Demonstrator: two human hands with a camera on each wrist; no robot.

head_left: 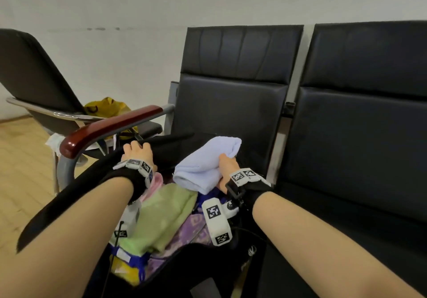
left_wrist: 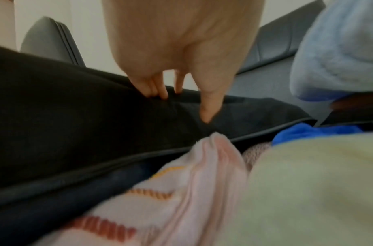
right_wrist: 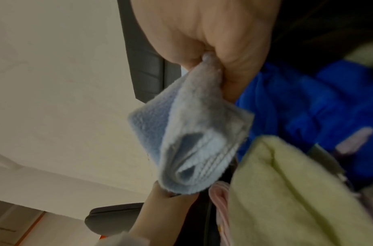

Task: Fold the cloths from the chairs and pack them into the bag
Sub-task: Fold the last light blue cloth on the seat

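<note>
So, two hands at one black bag (head_left: 69, 193) on a chair (head_left: 231, 103). L hand (head_left: 138, 153) has fingers (left_wrist: 153, 86) curled over the bag's rim and thumb pressed on its flap, pinching the fabric and holding it open. R hand (head_left: 228, 168) is clamped on a folded light-blue cloth (head_left: 205, 161), held over the bag's far end, just above the cloths inside.

Inside I count at least four cloths: green (head_left: 161, 219) on top, pink (head_left: 157, 182) beside it by the L wrist, blue (right_wrist: 307, 108) under the R hand, purple patterned (head_left: 184, 230) below the green.

Three black chairs in head view; a yellow bag (head_left: 106, 109) sits on the far-left one.

L wrist view alone shows orange stripes on the pink cloth. R wrist view alone shows the light-blue cloth's layered fold edges; fingers hidden there behind the cloth.
</note>
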